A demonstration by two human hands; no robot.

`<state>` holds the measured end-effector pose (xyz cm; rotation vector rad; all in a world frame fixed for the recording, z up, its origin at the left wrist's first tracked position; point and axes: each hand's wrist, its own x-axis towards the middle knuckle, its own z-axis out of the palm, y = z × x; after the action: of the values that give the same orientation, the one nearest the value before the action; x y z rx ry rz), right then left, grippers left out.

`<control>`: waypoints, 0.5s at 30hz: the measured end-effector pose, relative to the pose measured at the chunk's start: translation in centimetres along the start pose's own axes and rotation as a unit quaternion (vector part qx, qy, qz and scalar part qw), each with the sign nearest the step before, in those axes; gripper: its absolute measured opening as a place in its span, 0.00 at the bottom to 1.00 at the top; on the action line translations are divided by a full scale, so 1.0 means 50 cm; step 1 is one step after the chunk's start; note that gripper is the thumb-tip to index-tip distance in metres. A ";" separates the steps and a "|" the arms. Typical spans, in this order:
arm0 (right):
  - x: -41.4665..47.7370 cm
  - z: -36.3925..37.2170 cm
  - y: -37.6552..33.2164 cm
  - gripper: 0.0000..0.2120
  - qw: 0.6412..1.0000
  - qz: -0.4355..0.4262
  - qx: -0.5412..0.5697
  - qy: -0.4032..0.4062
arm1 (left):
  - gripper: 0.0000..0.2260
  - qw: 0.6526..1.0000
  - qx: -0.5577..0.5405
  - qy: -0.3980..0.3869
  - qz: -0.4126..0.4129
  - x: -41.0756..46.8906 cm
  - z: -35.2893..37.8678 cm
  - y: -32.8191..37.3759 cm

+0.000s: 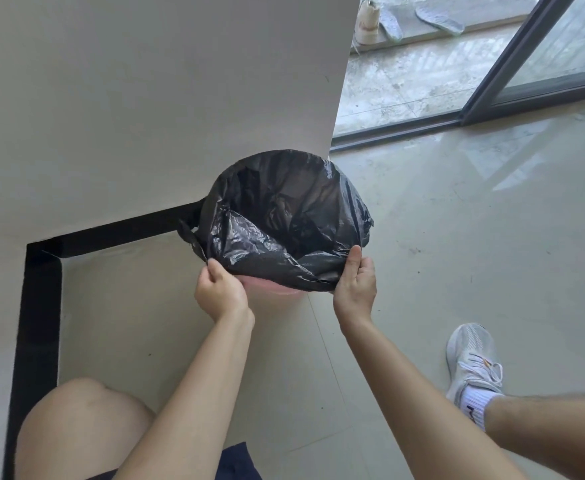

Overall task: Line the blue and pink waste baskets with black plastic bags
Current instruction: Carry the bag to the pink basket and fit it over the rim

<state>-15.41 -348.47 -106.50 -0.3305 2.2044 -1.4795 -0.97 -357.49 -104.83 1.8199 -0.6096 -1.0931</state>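
Note:
A black plastic bag (284,216) is spread open over the mouth of the pink waste basket (277,288), which stands on the floor against a wall corner. Only a thin pink strip of the basket shows under the bag's near edge. My left hand (220,287) pinches the bag's rim at the near left. My right hand (355,284) grips the rim at the near right, thumb on top. One of the bag's handle loops (189,233) hangs out on the left side. No blue basket is in view.
A beige wall (145,98) with a black skirting strip (38,306) runs behind and to the left of the basket. My bare knee (83,420) is at lower left, my white shoe (473,362) at right. A sliding glass door frame (513,67) lies beyond on the glossy tiled floor.

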 end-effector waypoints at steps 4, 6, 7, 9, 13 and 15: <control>-0.004 0.013 0.015 0.27 0.999 0.045 0.014 -0.016 | 0.11 0.996 -0.008 -0.038 -0.085 0.019 -0.024 -0.035; 0.005 0.014 0.011 0.29 0.998 0.049 -0.039 -0.019 | 0.11 0.992 0.039 -0.069 -0.094 0.029 -0.024 -0.041; 0.012 0.012 0.005 0.29 0.996 0.054 -0.068 -0.020 | 0.11 0.989 0.055 -0.084 -0.108 0.034 -0.022 -0.039; 0.029 0.007 -0.007 0.29 0.992 0.074 -0.095 -0.029 | 0.07 0.983 0.047 -0.098 -0.149 0.046 -0.017 -0.019; 0.050 -0.019 -0.020 0.23 0.993 0.098 -0.037 -0.056 | 0.17 0.993 -0.008 0.027 -0.113 0.052 -0.024 0.026; 0.050 -0.028 -0.019 0.21 0.994 0.095 -0.010 -0.055 | 0.28 0.997 0.042 0.051 0.039 0.020 -0.036 0.037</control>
<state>-18.35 -348.80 -105.78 -0.1964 2.1004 -1.3074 1.17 -358.33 -103.26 1.8964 -0.6681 -0.9287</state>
